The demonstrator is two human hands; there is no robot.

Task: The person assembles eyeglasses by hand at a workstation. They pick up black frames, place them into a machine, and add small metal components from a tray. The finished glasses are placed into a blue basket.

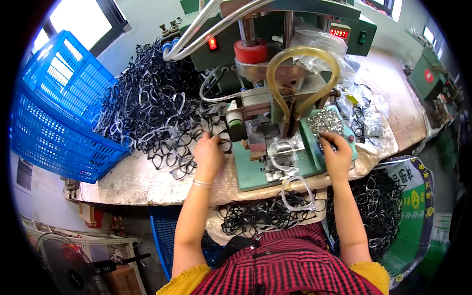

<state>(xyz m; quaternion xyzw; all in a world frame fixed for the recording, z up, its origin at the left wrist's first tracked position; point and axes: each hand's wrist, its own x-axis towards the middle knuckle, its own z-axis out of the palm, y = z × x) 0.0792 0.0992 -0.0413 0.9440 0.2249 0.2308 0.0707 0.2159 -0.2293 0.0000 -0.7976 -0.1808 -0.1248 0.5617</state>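
Note:
A clear plastic glasses frame sits in the green-based press; one rim is under the press head and the other hangs over the front edge. My left hand is left of the press with bent fingers closed on a black glasses frame at the edge of the pile. My right hand is at the green tray of small metal parts. Its fingers are curled together at the tray's near side; what they hold is too small to make out.
A large heap of black glasses frames lies beside a blue plastic basket. More frames lie on my lap and in a sack at right. A curved yellowish tube and clear hoses rise around the press.

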